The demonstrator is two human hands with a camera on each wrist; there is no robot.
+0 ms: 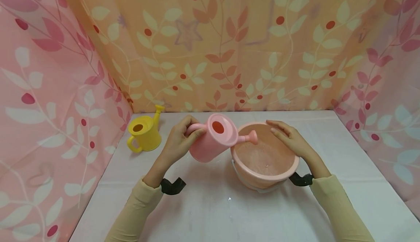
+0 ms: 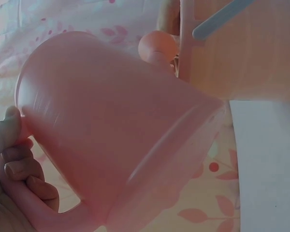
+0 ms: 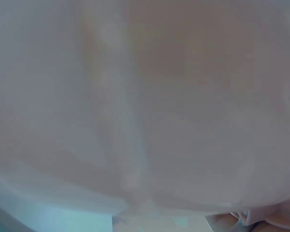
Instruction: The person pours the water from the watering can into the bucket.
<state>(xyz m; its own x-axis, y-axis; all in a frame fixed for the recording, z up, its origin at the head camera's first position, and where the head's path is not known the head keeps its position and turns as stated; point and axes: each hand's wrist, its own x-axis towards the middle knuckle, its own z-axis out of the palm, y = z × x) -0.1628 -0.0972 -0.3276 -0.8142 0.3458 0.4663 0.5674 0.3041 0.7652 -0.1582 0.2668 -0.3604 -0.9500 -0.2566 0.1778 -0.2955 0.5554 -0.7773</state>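
My left hand (image 1: 179, 138) grips the handle of a pink watering can (image 1: 210, 149), thumb and fingers wrapped round it. The can is tilted to the right, its round spout head (image 1: 252, 137) over the inside of a peach-coloured bucket (image 1: 241, 165). In the left wrist view, the curled fingers (image 2: 21, 169) are on the handle beside the can's body (image 2: 106, 116). Water shows in the bucket, with ripples on its surface. My right hand (image 1: 292, 139) rests on the bucket's right rim with fairly straight fingers. The bucket's wall (image 3: 193, 121), blurred, fills the right wrist view.
A yellow watering can (image 1: 149, 139) stands upright at the back left of the white table (image 1: 210, 216). The bucket's pale handle (image 1: 237, 174) hangs down its side. Small water drops (image 1: 229, 199) lie in front. Patterned cloth (image 1: 223, 45) encloses the back and sides.
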